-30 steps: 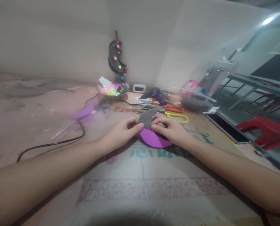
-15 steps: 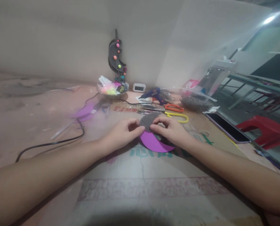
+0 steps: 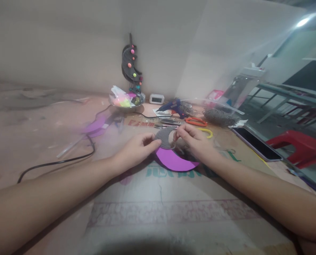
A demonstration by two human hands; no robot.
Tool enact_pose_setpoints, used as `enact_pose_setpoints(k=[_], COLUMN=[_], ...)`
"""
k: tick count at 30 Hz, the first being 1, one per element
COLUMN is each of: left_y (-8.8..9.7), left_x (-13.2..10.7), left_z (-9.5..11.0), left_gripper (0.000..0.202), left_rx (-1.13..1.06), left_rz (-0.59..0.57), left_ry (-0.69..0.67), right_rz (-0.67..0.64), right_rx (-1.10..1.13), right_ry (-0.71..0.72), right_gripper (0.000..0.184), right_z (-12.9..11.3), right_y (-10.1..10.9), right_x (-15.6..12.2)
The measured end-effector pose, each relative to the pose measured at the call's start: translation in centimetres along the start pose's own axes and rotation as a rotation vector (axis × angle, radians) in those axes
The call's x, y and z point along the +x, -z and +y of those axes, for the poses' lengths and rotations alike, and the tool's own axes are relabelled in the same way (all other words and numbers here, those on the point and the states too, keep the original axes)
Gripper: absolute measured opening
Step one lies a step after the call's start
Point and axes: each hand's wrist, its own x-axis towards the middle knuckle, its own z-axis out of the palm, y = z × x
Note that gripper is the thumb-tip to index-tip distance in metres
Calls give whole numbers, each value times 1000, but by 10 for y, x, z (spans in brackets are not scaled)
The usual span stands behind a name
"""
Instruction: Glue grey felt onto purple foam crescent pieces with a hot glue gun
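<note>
A crescent-shaped purple piece (image 3: 173,161) lies over the cardboard in front of me, its upper part covered by wound grey yarn (image 3: 163,137). My left hand (image 3: 147,143) grips the wrapped part between thumb and fingers at its left edge. Just right of the crescent's inner curve, my right hand (image 3: 189,138) is pinched closed. A loop of grey yarn runs from the wrapping toward its fingertips. Behind the right hand lie yellow-handled scissors (image 3: 208,132), partly covered, and orange-handled scissors (image 3: 196,122).
A glue gun (image 3: 173,107), small digital clock (image 3: 157,98) and bowl of colourful bits (image 3: 127,107) stand at the back. A grey yarn bundle (image 3: 220,117) and phone (image 3: 257,143) lie right. A decorated grey crescent (image 3: 129,65) hangs on the wall. A black cable (image 3: 56,162) crosses the left.
My right hand has come away from the wrapped part, slightly up, with a yarn loop now showing beside it. The crescent has tilted slightly; my left hand has kept its hold.
</note>
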Motion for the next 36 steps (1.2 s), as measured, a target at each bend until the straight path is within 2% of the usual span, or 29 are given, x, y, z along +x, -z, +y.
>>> enact_pose_setpoints(k=[3,6,9,12,14,19,23,31,36], left_y=[1,1,1,0,0,0,0,3,3], left_x=[0,0,0,0,0,0,0,2,3], left_z=[-1,0,2,3,2,3,3,-3,-4], left_gripper=[31,31,30,30,31,31,29,33,31], left_rx=[-11,-16,-35,-74,-83,-73,-61,-64,-157], left_rz=[-3,5,9,1,-4,-5,5,35,24], left_ry=[7,16,38,60,65,59,27,-11,15], right_rz=[128,236,250,191,145,83,-37,-320,-327], right_rx=[-23,-90,-102,-39,24,36,-47,-37,140], right_ry=[6,-50,-88,-113,-116,-100,-69,-71,-152], right_gripper=[32,41,37,21,17,22,37,22,31], right_z=[1,0,0,4,8,11,2,1,3], right_y=[4,8,9,6,2,-1,0,6,7], right_x=[3,7,8,8,7,3,0,4,6])
